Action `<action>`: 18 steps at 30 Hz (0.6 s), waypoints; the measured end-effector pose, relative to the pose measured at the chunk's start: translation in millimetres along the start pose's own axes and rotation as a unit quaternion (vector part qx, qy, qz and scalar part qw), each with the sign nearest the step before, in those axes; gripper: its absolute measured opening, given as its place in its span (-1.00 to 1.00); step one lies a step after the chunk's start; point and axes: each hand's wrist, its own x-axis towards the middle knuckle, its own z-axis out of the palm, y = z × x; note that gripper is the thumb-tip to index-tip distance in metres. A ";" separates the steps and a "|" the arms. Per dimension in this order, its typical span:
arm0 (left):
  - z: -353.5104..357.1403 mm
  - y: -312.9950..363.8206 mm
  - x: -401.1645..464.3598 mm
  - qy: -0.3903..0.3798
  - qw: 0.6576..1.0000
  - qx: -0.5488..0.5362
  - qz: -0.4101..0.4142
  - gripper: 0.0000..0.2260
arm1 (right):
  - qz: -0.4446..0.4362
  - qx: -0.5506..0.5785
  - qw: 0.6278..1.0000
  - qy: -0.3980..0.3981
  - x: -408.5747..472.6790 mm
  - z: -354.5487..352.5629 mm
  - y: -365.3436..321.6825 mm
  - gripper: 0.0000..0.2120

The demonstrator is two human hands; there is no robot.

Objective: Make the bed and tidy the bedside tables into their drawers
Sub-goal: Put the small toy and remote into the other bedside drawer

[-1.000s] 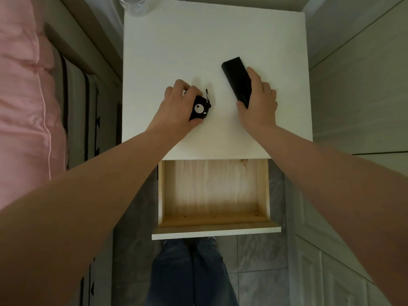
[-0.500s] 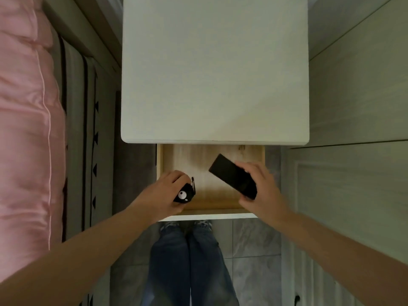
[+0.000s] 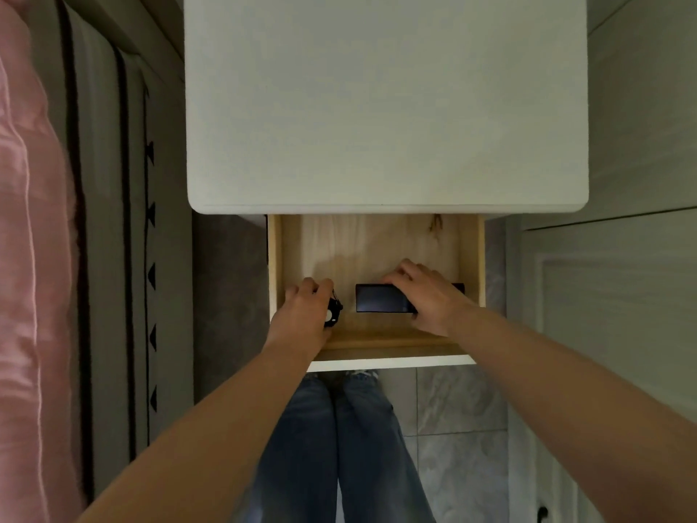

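With the table (image 3: 384, 107) top bare, both hands are down in the open drawer (image 3: 377, 243) near its front edge, left hand (image 3: 301, 315) curled around a small black gadget (image 3: 332, 315), right hand (image 3: 426, 296) gripping a black phone (image 3: 381, 298); releasing them, shutting the drawer and the bed (image 3: 22, 258) appear left.

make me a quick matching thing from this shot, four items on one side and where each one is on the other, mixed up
Items:
1. flat black device
2. small black gadget
3. pink bedding
4. jeans

Places:
A. far left edge of the view
B. under the right hand, in the drawer
C. below the drawer front, over the floor tiles
D. in the left hand, at the drawer's left side

Pairs: 1-B, 2-D, 3-A, 4-C
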 end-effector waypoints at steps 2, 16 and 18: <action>8.5 -2.6 0.6 -0.014 1.000 0.014 0.000 -0.47 | 0.004 0.008 1.000 -0.004 -1.4 10.8 -2.1 -0.22; 18.5 -7.5 9.8 -0.034 0.998 0.046 -0.003 -0.53 | -0.005 -0.062 0.998 -0.016 -4.7 24.3 -15.2 -0.28; 16.9 -8.4 9.6 -0.043 0.999 0.031 -0.004 -0.56 | -0.003 -0.063 0.998 -0.025 -5.4 22.6 -15.5 -0.30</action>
